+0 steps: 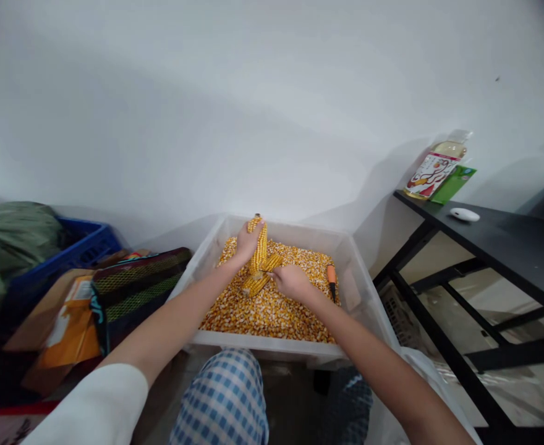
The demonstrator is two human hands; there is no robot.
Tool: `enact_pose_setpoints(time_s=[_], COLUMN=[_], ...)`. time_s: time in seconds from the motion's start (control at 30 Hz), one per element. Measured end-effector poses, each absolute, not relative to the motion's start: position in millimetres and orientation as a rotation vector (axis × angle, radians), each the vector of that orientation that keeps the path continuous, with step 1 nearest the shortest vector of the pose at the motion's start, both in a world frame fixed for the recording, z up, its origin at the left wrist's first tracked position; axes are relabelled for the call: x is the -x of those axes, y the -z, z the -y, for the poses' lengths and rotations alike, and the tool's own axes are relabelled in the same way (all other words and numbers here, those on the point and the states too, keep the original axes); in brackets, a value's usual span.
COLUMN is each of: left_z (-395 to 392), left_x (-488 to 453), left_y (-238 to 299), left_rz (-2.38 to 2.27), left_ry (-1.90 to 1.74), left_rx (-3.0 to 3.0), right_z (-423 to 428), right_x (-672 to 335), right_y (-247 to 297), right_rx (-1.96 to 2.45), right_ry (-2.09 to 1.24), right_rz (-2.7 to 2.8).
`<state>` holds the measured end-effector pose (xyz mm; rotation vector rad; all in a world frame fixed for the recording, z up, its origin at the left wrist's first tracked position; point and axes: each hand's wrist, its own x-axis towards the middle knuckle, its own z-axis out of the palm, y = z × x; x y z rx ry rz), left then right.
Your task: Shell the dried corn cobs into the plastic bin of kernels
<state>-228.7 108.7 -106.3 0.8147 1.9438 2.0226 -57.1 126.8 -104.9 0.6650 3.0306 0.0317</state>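
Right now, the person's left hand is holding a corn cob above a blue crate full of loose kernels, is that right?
Not quite: the loose kernels fill a clear plastic tub, not the blue crate, as the head view shows. The left hand does hold the corn cob above them.

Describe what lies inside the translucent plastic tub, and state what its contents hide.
The translucent plastic tub holds loose corn kernels, a cob in the left hand, a second cob beneath it, and an orange-handled tool. The kernels cover the tub's floor, which cannot be seen.
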Motion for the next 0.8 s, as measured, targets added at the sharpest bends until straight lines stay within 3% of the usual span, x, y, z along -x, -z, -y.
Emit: enact_pose_setpoints(time_s=[0.2, 0.43, 0.8], left_z=[-101, -95, -108], left_x=[187, 169, 210], left_y=[93, 94, 101], left_rz=[-2.106, -2.127, -1.993], left_ry=[-1.705, -1.429, -1.918], left_rx=[-1.459, -1.731, -1.248], right_z=[-144, -152, -156], right_x=[49, 49, 48], right_y=[107, 110, 100], right_rx=[-0.501, -0.485, -0.471], right_ry=[0.223, 0.547, 0.511], right_rz=[-3.108, -3.053, -3.124])
